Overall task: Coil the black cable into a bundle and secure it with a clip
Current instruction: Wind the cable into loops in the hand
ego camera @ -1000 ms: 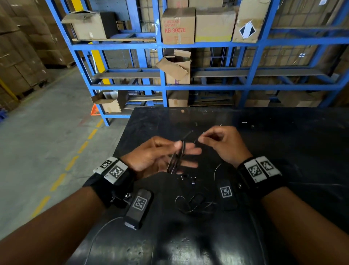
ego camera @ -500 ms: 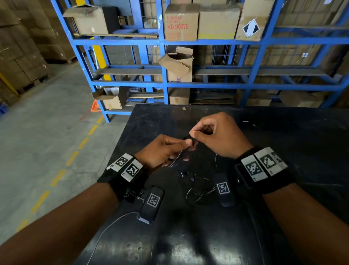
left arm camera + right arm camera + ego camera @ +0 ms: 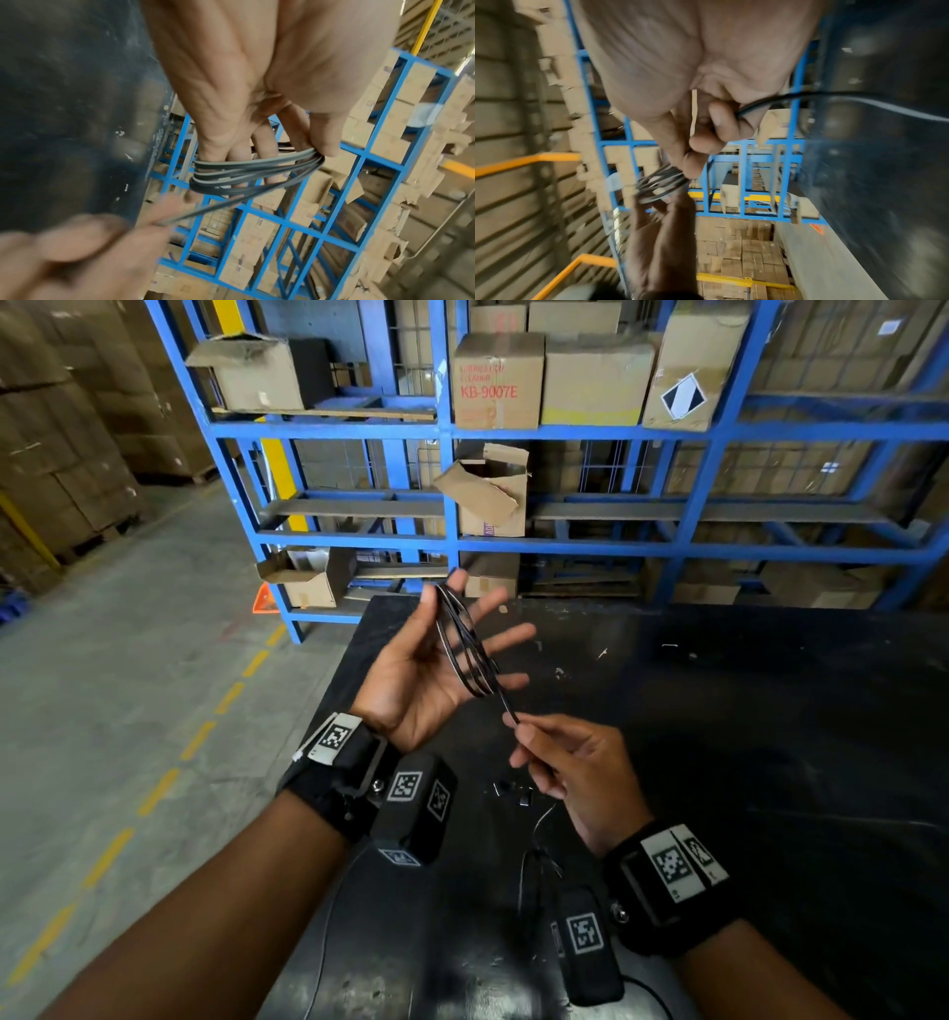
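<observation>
**Cable looped over a spread left hand, loose end pinched by the right**

While the left hand (image 3: 431,670) is held palm-up above the black counter (image 3: 770,737), its fingers are spread and nearly straight, so its grip is apart rather than clamped. The black cable (image 3: 464,642) lies in several loops across that palm, running from the thumb at the top down to the little-finger side. From the left wrist view the loops (image 3: 246,172) sit around the fingers, caught against the thumb tip on one side.

One strand leaves the bundle and runs down to the right hand (image 3: 575,773), which is just below and to the right of the left. Its grip is together on the cable: thumb and forefinger pinch the strand, with the other fingers curled loosely. In the right wrist view the cable (image 3: 808,97) passes out of the curled fingers and trails away over the counter.

Small black clips (image 3: 513,793) lie on the counter under the right hand, and more slack cable lies near the right wrist.
</observation>
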`<state>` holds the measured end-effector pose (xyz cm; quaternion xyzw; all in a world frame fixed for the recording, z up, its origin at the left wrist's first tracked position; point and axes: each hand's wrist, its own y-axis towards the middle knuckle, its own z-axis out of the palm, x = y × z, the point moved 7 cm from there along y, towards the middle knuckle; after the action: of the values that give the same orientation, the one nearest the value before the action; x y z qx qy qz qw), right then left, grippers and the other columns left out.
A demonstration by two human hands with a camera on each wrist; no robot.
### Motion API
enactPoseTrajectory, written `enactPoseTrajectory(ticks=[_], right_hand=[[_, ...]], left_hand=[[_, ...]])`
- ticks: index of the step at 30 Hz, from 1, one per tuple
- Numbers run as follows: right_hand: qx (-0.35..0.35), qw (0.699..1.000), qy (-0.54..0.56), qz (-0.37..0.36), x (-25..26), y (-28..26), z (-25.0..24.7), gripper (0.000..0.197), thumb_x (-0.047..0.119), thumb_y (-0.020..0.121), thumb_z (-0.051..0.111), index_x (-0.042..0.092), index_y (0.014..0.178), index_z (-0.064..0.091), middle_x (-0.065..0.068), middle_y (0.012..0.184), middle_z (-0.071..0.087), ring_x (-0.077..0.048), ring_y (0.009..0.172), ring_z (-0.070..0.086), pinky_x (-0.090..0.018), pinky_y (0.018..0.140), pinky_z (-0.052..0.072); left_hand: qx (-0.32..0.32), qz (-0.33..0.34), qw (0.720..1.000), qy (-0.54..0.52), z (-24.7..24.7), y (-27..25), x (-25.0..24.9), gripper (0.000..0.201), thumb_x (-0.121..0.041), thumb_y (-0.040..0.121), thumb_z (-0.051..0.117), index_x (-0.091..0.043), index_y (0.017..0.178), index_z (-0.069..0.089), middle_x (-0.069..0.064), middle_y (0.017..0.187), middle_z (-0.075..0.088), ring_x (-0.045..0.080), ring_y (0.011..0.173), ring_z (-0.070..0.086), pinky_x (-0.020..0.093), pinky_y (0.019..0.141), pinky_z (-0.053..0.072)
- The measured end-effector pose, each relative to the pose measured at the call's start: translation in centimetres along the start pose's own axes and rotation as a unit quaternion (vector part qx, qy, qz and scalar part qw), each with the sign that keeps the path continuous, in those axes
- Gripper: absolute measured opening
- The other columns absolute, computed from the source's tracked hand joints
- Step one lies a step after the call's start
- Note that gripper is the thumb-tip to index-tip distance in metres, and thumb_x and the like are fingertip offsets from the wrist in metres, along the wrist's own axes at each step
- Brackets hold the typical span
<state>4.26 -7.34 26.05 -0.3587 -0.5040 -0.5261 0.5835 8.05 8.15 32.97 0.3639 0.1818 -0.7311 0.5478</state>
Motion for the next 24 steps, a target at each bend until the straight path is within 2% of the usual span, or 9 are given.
enactPoseTrajectory(ticks=[4, 9, 12, 14, 16, 18, 20, 22, 24], right_hand=[[0.002, 0.998, 0.016, 0.066, -3.0, -0.2, -0.9, 0.023, 0.027, 0.08, 0.074, 0.013, 0.096, 0.082, -0.007, 0.066, 0.065, -0.009, 0.049, 0.04, -0.023, 0.047, 0.024], [-0.024, 0.991, -0.078, 0.103, -5.1, 1.4, -3.2, 0.014, 0.013, 0.092, 0.069, 0.005, 0.092, 0.08, -0.004, 0.062, 0.059, -0.01, 0.047, 0.037, -0.024, 0.05, 0.025], [-0.089, 0.979, -0.176, 0.051, -3.4, 3.3, -5.2, 0.016, 0.018, 0.089, 0.075, 0.011, 0.075, 0.078, 0.008, 0.048, 0.055, -0.001, 0.04, 0.04, -0.019, 0.049, 0.03], [-0.109, 0.97, -0.218, -0.012, -0.8, 4.4, -5.9, 0.014, 0.016, 0.086, 0.077, 0.006, 0.076, 0.076, 0.008, 0.048, 0.057, 0.001, 0.041, 0.046, -0.014, 0.048, 0.037], [-0.076, 0.962, -0.254, -0.07, 2.2, 5.4, -5.2, 0.01, 0.013, 0.084, 0.079, 0.004, 0.082, 0.077, 0.001, 0.06, 0.066, 0.002, 0.05, 0.055, -0.013, 0.054, 0.045], [-0.015, 0.946, -0.305, -0.107, 4.8, 6.2, -3.7, 0.008, 0.015, 0.083, 0.081, 0.007, 0.083, 0.079, -0.003, 0.074, 0.075, -0.005, 0.065, 0.068, -0.022, 0.067, 0.055], [0.034, 0.92, -0.368, -0.129, 6.5, 6.7, -2.2, 0.008, 0.021, 0.081, 0.082, 0.014, 0.083, 0.08, 0.0, 0.08, 0.078, -0.013, 0.076, 0.074, -0.032, 0.074, 0.06], [0.054, 0.902, -0.402, -0.144, 7.8, 6.7, -1.1, 0.003, 0.023, 0.081, 0.082, 0.02, 0.082, 0.081, 0.004, 0.078, 0.078, -0.012, 0.075, 0.074, -0.033, 0.072, 0.06], [0.053, 0.893, -0.418, -0.158, 8.9, 6.7, -0.5, 0.001, 0.022, 0.08, 0.082, 0.023, 0.08, 0.082, 0.006, 0.074, 0.077, -0.01, 0.07, 0.072, -0.034, 0.068, 0.059]], left_hand=[[0.049, 0.016, 0.999, -0.011, 1.2, 0.1, -1.7, 0.038, -0.047, 0.099, 0.043, -0.029, 0.124, 0.066, 0.01, 0.141, 0.064, 0.048, 0.141, 0.048, 0.081, 0.101, 0.037], [0.117, -0.046, 0.992, -0.006, 2.7, -1.2, -0.7, 0.039, -0.046, 0.101, 0.043, -0.029, 0.126, 0.068, 0.012, 0.149, 0.058, 0.049, 0.144, 0.044, 0.082, 0.105, 0.03], [0.123, -0.11, 0.986, 0.014, 2.4, -2.7, 0.5, 0.038, -0.044, 0.101, 0.049, -0.027, 0.127, 0.07, 0.013, 0.152, 0.057, 0.05, 0.142, 0.048, 0.078, 0.109, 0.033], [0.098, -0.154, 0.981, 0.069, 1.8, -3.7, 1.9, 0.037, -0.042, 0.099, 0.052, -0.025, 0.126, 0.072, 0.014, 0.152, 0.058, 0.05, 0.141, 0.049, 0.076, 0.11, 0.036], [0.061, -0.179, 0.971, 0.15, 0.8, -4.5, 2.9, 0.038, -0.038, 0.098, 0.054, -0.021, 0.125, 0.074, 0.014, 0.148, 0.062, 0.048, 0.135, 0.057, 0.07, 0.108, 0.041], [0.031, -0.197, 0.956, 0.214, 0.3, -4.8, 3.5, 0.04, -0.034, 0.099, 0.055, -0.014, 0.128, 0.072, 0.012, 0.143, 0.066, 0.043, 0.13, 0.063, 0.066, 0.109, 0.043], [0.0, -0.202, 0.943, 0.266, -0.1, -4.7, 3.7, 0.045, -0.033, 0.098, 0.056, -0.007, 0.133, 0.067, 0.01, 0.14, 0.069, 0.039, 0.126, 0.067, 0.065, 0.11, 0.045], [-0.017, -0.196, 0.935, 0.294, -0.1, -4.4, 3.4, 0.049, -0.034, 0.095, 0.059, -0.005, 0.134, 0.067, 0.008, 0.137, 0.071, 0.037, 0.123, 0.07, 0.06, 0.108, 0.048], [-0.018, -0.188, 0.932, 0.309, 0.0, -4.0, 3.2, 0.048, -0.032, 0.095, 0.06, -0.001, 0.132, 0.067, 0.007, 0.136, 0.072, 0.033, 0.119, 0.072, 0.05, 0.098, 0.057]])
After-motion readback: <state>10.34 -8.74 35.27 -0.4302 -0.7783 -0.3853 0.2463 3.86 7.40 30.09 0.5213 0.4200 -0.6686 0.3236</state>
